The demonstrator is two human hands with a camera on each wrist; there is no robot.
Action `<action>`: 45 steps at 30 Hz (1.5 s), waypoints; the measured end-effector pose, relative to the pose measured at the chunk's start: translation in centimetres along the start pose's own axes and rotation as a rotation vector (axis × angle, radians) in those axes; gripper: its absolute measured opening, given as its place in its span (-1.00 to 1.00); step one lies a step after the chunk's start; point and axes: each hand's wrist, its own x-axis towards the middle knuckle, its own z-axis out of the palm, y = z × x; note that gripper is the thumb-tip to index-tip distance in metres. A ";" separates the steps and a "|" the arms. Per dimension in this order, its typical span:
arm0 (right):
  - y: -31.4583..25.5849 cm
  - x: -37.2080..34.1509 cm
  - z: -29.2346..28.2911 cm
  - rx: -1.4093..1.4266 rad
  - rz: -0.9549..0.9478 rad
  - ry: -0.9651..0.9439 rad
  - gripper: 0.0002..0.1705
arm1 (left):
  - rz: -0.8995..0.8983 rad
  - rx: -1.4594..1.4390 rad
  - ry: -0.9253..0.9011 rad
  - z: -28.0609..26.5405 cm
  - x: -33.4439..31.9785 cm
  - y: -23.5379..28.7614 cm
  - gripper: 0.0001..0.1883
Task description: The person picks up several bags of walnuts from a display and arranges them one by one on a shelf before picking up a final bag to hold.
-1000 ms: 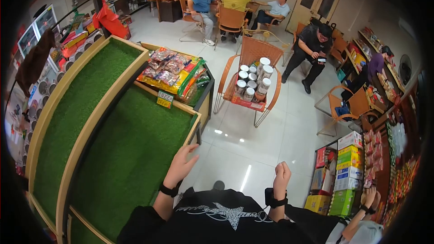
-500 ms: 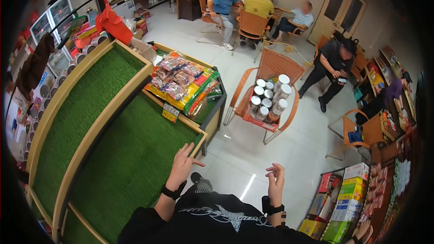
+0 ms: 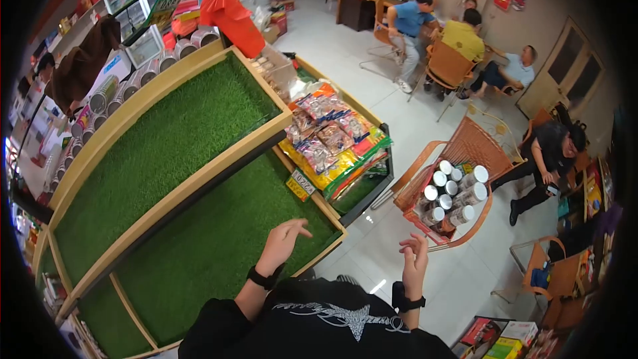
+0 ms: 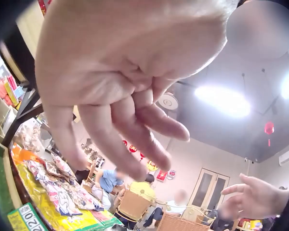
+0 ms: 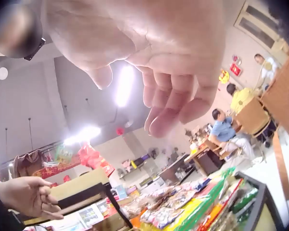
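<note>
My left hand (image 3: pixel 280 247) hovers above the lower green-turf shelf (image 3: pixel 219 226), near its right corner. Its fingers bend loosely and hold nothing, as the left wrist view also shows with the palm (image 4: pixel 135 53) up close. To the right, my right hand (image 3: pixel 415 266) is raised in the air, fingers loosely bent and nothing in them. Beyond the hands, packaged snack bags (image 3: pixel 332 134) lie piled in a wooden bin, with a price tag (image 3: pixel 301 185) at its near edge. White-lidded jars (image 3: pixel 468 194) stand in a red box on a wicker chair (image 3: pixel 473 138), past my right hand.
A raised turf shelf (image 3: pixel 173 110) with a wooden rim runs along the left, with metal canisters (image 3: pixel 103 100) behind it. A red bag (image 3: pixel 232 16) hangs at its far end. Several people sit farther back; one in black (image 3: pixel 551 159) sits beyond the chair. Boxes (image 3: pixel 508 342) stand at lower right.
The head view has swung left, so the bin, chair and people have shifted right in it. My left hand now overlaps the lower shelf more. My right hand's fingers have loosened from a closer curl.
</note>
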 end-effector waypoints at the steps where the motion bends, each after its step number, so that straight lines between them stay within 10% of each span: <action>1: 0.3 1.1 0.9 0.040 0.033 -0.065 -0.61 | -0.070 -0.164 -0.107 -0.4 0.6 0.2 -0.69; 16: 1.2 29.8 13.1 -0.093 -0.185 -0.750 -0.63 | -0.102 0.214 0.252 4.0 11.2 2.9 -0.33; 24: 10.3 40.7 26.7 -0.221 -0.363 -0.717 -0.59 | -0.264 -0.656 0.211 4.3 27.6 0.0 -0.38; 32: 13.4 40.7 32.9 -0.359 -0.446 -0.670 -0.52 | -0.312 -0.661 0.465 5.7 35.5 -3.4 -0.28; 36: 12.8 39.1 31.6 -0.234 -0.190 -0.557 -0.33 | -0.356 -0.696 0.508 6.7 34.9 -4.8 -0.47; 39: 13.8 39.0 29.9 0.255 0.376 -0.842 -0.49 | -0.228 -0.720 0.554 7.2 32.3 -4.9 -0.68; 41: 13.1 38.1 28.1 0.299 0.518 -1.016 -0.77 | -0.260 -0.710 0.554 7.6 30.0 -5.1 -0.69; 45: 12.3 33.6 23.9 0.316 0.529 -1.117 -0.50 | -0.227 -0.741 0.485 9.4 22.7 -5.3 -0.62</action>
